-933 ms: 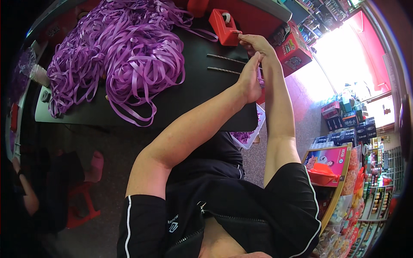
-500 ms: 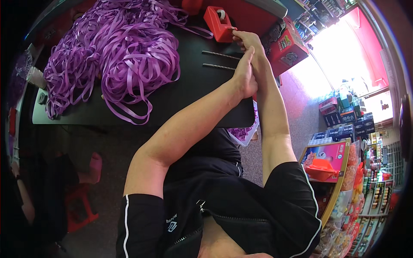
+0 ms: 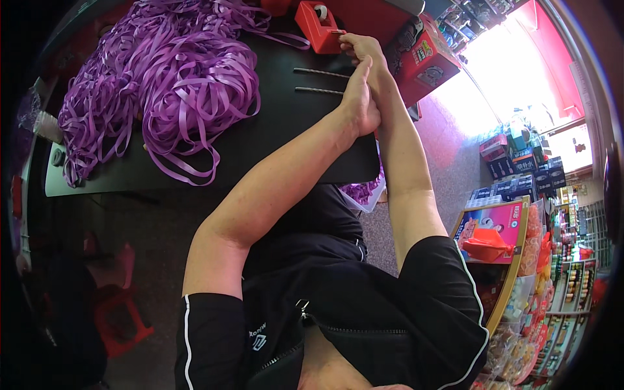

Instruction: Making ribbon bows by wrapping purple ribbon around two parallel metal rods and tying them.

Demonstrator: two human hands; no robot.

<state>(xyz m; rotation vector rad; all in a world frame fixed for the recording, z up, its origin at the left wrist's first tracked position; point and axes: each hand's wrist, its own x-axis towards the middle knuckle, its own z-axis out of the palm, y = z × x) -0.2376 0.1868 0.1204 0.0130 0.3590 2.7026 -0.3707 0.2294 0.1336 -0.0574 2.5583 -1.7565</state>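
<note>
My right hand is at the front end of a red tape dispenser, its fingers curled in with the tips pressed together. What they hold, if anything, is too small to make out. My left hand lies against the right wrist, its thumb side up and most of its fingers hidden. Two thin twisted metal rods stick out left of it over the black table. A big tangled heap of purple ribbon covers the table's left part, one strand reaching toward the dispenser.
Beside the table's right end stands a red printed box. A white bin with purple ribbon sits below the corner. Shelves of packaged goods line the right side. At the lower left are a red stool and a person's dark clothing.
The view has shifted slightly, so the table and both hands sit a little further up and left. My hands keep nearly the same pose at the dispenser. The person at left has moved.
</note>
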